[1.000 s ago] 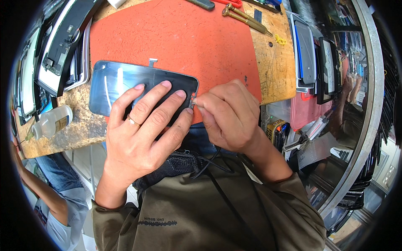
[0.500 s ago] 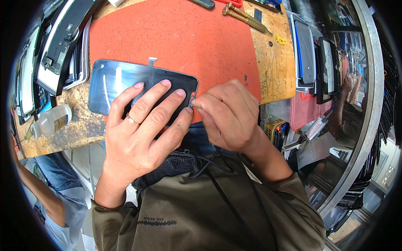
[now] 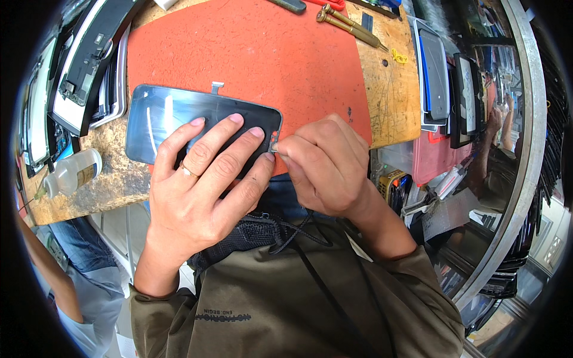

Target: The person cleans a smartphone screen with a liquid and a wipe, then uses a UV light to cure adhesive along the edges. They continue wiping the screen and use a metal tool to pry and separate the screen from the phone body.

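Note:
A black phone screen panel (image 3: 146, 122) with a small flex tab at its top lies on a red mat (image 3: 245, 48). My left hand (image 3: 203, 185), a ring on one finger, rests open across the panel with spread fingers. At the panel's right end, beside some small holes, my right hand (image 3: 325, 164) is closed in a pinch. Whatever sits between its thumb and index finger is too small and hidden to name. Its fingertips nearly meet my left index fingertip.
The wooden bench (image 3: 394, 113) holds brass screwdrivers (image 3: 349, 27), a yellow tie (image 3: 400, 56) and a plastic bottle (image 3: 74, 173). Device parts (image 3: 83, 71) are stacked left, flat devices (image 3: 433, 77) right, near a metal-framed glass case (image 3: 513, 215). Another person's arm (image 3: 57, 274) shows lower left.
Both hands and the panel are almost where they were, with only a very slight shift of the panel and left hand. The other person's arm at lower left has moved a little.

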`<state>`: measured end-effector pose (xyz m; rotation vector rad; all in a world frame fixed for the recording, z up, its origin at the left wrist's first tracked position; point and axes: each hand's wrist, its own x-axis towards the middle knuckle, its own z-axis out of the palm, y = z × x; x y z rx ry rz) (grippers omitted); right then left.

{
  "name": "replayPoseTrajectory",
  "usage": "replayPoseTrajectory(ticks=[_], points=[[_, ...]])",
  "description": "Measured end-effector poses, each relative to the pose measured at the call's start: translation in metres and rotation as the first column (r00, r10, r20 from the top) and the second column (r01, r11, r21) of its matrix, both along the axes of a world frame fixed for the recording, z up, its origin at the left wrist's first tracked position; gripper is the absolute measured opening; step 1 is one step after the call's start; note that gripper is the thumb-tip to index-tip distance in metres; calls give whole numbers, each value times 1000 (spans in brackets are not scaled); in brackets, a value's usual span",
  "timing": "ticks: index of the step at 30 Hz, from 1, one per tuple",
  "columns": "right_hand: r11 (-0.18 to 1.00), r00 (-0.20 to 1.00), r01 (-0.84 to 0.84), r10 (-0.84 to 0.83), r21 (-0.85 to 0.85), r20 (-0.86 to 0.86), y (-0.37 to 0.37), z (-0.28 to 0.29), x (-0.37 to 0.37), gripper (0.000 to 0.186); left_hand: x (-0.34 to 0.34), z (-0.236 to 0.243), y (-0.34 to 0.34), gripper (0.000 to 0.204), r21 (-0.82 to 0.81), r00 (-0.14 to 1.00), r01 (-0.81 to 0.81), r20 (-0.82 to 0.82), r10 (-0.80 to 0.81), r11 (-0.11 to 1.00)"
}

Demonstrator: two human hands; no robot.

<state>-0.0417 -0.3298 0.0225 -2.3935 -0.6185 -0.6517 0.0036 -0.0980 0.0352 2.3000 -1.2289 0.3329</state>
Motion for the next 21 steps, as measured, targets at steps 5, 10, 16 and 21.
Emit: replayPoseTrajectory(ticks=[5,10,16,21], points=[[999,998,37,-38,19,44,3,-7,1,19,1,1,0,21,2,1000,6,-6,-6,1000],[1000,1000,-14,14,8,4,0,0,0,20,0,0,-1,20,-18,1000,-2,0,2,1000],[999,1000,1,-2,36,17,1,-4,1,21,1,1,-2,20,-17,1000,-3,-1,3,1000],[1000,1000,-24,24,19,-12,1,1,-4,22,-3,2,1,21,-3,1000,3,4,-3,1000]])
